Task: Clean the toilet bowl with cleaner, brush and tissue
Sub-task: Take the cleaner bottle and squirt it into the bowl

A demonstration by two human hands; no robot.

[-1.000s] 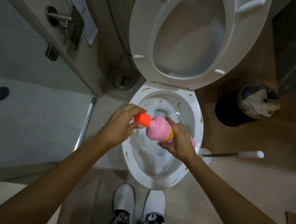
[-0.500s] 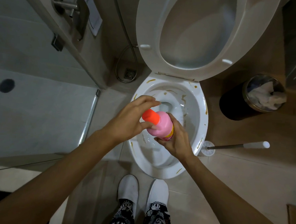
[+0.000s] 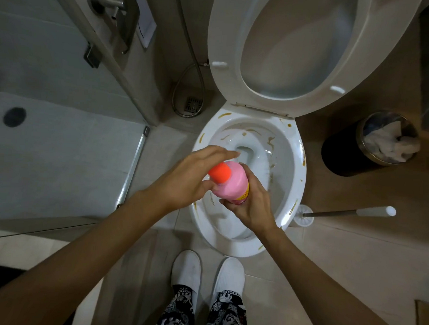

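A pink cleaner bottle (image 3: 234,183) with an orange cap (image 3: 220,173) is held over the white toilet bowl (image 3: 294,151), which carries brown streaks on its rim and inside. My right hand (image 3: 252,204) grips the bottle's body from the right. My left hand (image 3: 190,176) is at the cap, thumb below it and fingers stretched over its top. The seat and lid (image 3: 225,38) stand raised. A toilet brush (image 3: 350,213) with a white handle lies on the floor right of the bowl, its head in a small holder.
A black bin (image 3: 343,154) holding crumpled tissue stands at the right. A glass shower door with a metal handle (image 3: 105,1) is at the left, a hose and floor drain (image 3: 194,104) behind it. My feet in white slippers (image 3: 186,270) are in front of the bowl.
The bottle has tipped more upright, cap toward the camera. My left hand's fingers have spread out over the cap. The view has shifted slightly downward.
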